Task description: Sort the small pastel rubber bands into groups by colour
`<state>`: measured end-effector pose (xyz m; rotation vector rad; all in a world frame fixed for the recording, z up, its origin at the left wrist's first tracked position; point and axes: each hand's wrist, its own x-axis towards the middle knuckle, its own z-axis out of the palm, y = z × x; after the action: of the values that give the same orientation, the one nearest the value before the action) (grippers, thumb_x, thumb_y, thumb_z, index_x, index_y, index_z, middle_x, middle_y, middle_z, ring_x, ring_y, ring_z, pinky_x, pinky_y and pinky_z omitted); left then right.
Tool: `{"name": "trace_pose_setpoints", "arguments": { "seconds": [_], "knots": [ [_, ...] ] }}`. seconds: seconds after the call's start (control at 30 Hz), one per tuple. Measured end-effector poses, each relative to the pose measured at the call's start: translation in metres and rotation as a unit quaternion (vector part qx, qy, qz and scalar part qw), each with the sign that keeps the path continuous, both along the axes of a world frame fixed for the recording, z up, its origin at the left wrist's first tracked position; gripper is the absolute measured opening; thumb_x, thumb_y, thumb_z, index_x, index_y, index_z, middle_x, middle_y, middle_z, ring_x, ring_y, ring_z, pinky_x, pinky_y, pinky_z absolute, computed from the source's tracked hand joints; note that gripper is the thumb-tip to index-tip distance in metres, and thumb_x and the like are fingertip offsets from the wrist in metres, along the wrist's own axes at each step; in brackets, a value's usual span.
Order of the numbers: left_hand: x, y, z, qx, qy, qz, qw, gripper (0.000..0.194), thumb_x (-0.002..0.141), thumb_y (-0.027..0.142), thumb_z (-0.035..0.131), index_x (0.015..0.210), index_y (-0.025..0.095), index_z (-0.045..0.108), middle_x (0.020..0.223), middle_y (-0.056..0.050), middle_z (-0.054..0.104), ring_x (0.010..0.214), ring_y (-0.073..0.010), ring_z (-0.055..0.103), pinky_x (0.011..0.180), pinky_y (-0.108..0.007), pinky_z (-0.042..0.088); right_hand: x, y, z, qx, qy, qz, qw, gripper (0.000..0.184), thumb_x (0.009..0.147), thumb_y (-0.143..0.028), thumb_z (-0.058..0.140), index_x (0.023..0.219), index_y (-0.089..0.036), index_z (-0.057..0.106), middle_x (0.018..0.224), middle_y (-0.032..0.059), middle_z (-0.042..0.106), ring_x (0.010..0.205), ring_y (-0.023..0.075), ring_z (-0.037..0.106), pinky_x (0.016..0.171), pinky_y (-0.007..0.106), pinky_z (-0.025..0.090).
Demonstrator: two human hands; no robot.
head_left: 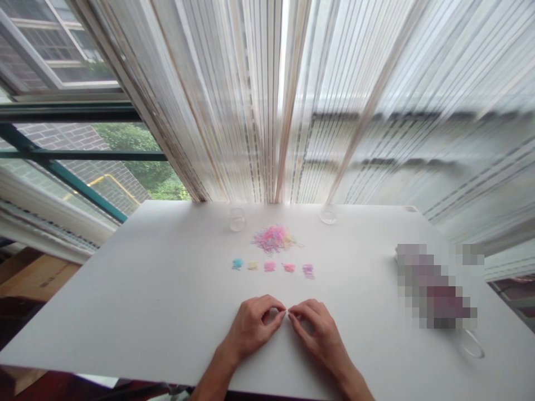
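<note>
My left hand (258, 322) and my right hand (316, 328) rest low over the table, fingertips almost meeting. Thumb and forefinger of each are pinched together; whatever lies between them is too small to make out. Beyond the hands runs a row of several small bundles of thin strands, looking like little elastic bands: a blue bundle (237, 264), a yellow bundle (253, 266), a pink bundle (270, 267), a deeper pink bundle (289, 268) and a purple bundle (308, 270). Behind them is a loose mixed pile (274, 238) of the same strands.
A clear round container (237, 220) and a shallow clear dish (328, 218) stand at the back of the white table (167, 312). On the right lies a pixelated long object (434, 289) with a pale loop (473, 344). A striped curtain (259, 111) hangs along the far edge.
</note>
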<state>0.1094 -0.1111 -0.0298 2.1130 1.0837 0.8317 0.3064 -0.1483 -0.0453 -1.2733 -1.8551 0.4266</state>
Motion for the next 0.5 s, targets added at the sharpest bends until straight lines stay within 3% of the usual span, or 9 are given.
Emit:
{"name": "trace_pose_setpoints", "arguments": {
  "seconds": [0.4,0.5],
  "knots": [
    [-0.003,0.0,0.005,-0.052,0.006,0.012,0.999,0.01,0.092,0.024,0.063,0.091,0.021,0.072,0.077,0.001,0.071,0.059,-0.011,0.055,0.06,-0.022,0.045,-0.001,0.0,0.002,-0.004,0.013,-0.003,1.0,0.012,0.099,-0.026,0.057,0.097,-0.025,0.068,0.081,0.0026,0.068,0.074,0.0198,0.065,0.069,0.032,0.054],
    [-0.01,0.009,0.012,-0.028,0.019,0.066,0.997,0.012,0.093,0.026,0.061,0.091,0.021,0.072,0.083,0.001,0.073,0.057,-0.0103,0.054,0.061,-0.022,0.046,-0.001,0.0,0.003,-0.006,0.014,-0.004,1.0,0.012,0.099,-0.025,0.056,0.1,-0.024,0.068,0.082,0.003,0.069,0.074,0.0197,0.066,0.069,0.032,0.054]
  ]
}}
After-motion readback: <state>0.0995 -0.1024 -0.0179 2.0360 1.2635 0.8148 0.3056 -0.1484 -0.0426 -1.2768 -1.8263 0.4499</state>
